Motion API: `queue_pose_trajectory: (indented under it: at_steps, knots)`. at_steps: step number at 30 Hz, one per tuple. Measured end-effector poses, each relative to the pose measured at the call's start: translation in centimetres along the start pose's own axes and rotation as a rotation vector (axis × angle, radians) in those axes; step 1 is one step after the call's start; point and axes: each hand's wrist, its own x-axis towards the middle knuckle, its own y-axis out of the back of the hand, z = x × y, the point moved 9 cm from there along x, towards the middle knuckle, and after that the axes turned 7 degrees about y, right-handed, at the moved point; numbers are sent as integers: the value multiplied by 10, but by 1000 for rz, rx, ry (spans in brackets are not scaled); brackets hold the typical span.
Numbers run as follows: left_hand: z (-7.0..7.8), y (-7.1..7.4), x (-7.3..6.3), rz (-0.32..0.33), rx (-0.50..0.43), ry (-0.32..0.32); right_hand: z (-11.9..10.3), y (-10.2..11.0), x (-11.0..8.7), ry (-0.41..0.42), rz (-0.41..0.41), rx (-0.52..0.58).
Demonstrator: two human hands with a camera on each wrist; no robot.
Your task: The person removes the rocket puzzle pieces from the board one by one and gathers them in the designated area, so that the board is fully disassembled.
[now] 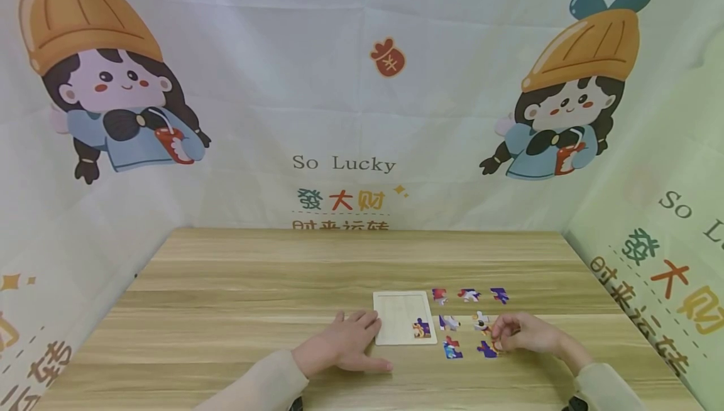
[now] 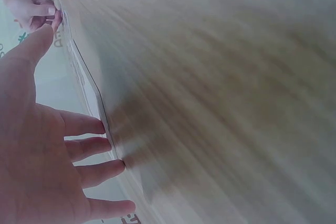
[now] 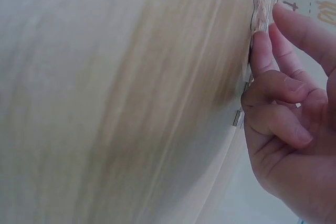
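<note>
A light wooden puzzle tray (image 1: 400,317) lies flat on the table, one puzzle piece (image 1: 421,328) in its lower right corner. My left hand (image 1: 352,343) has its fingers spread and straight, touching the tray's left edge; the thumb points right along the table. In the left wrist view the left fingertips (image 2: 116,166) meet the tray's rim. My right hand (image 1: 523,334) is low over the loose pieces, its thumb and forefinger at an orange-edged puzzle piece (image 1: 495,346) largely hidden by the fingers. In the right wrist view two other fingers (image 3: 278,121) are curled toward the palm.
Several loose pieces lie right of the tray in rough rows, among them a red-and-white piece (image 1: 439,296), a blue-and-red piece (image 1: 452,349) and a purple piece (image 1: 499,296). The wooden table (image 1: 254,273) meets a printed cloth backdrop (image 1: 339,115) behind and at both sides.
</note>
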Motion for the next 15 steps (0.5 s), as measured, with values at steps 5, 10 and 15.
queue_pose_trajectory:
  at_steps: [5,10,15]
  knots:
    - [0,0,0,-3,-1,1,-6,-1,2,30,26,-48]
    - [0,0,0,-8,-1,1,-14,-4,11,55,65,-124]
    - [0,0,0,-10,-1,3,-21,-10,24,77,84,-174]
